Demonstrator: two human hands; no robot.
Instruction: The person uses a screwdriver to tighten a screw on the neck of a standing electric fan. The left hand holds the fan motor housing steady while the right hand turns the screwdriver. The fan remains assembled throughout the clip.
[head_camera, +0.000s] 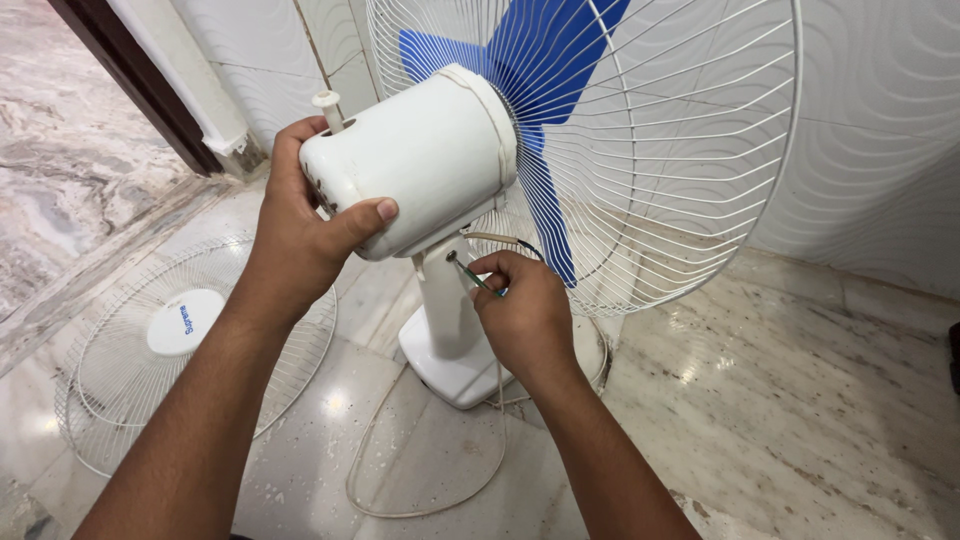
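A white table fan stands on the marble floor with its motor housing (430, 150) facing me and blue blades (545, 60) behind a white wire rear guard (690, 150). My left hand (300, 225) grips the back of the motor housing, thumb on top. My right hand (520, 305) holds a small green-handled screwdriver (478, 278), its tip at the neck joint under the housing, above the white stand (450, 330). A thin wire loops by the right hand's fingers.
The detached front wire guard (180, 350) with a round white centre lies flat on the floor at left. The fan's white cord (420, 480) curls over the floor near me. White tiled walls stand behind and right; a dark door frame (140, 80) is upper left.
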